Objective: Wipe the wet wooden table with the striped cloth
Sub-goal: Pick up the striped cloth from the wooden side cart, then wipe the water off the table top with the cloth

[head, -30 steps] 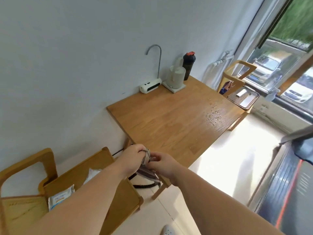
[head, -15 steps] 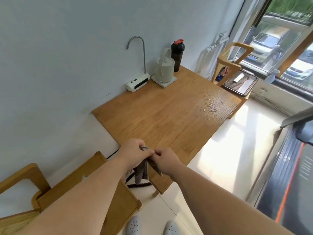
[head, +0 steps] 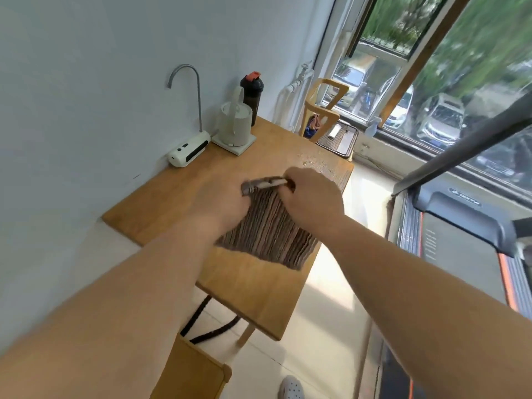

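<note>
The striped cloth (head: 269, 231), brown and grey, hangs spread out above the middle of the wooden table (head: 172, 194). My left hand (head: 221, 204) grips its top left corner and my right hand (head: 312, 197) grips the top right corner, holding the upper edge taut between them. Water drops (head: 313, 162) glisten on the table's far right end, just beyond my right hand. The cloth's lower edge hangs over the table's near part and hides the wood beneath it.
At the table's back stand a white water dispenser (head: 188, 152) with a curved spout, a cream kettle (head: 236, 125) and a black bottle (head: 252, 93). A wooden chair (head: 322, 110) with a dark tray (head: 339, 139) stands beyond. A treadmill (head: 460, 226) lies right.
Both hands rose from the table's near edge to above its middle. The bunched cloth has been pulled open and now hangs flat between them. The view has moved closer to the table.
</note>
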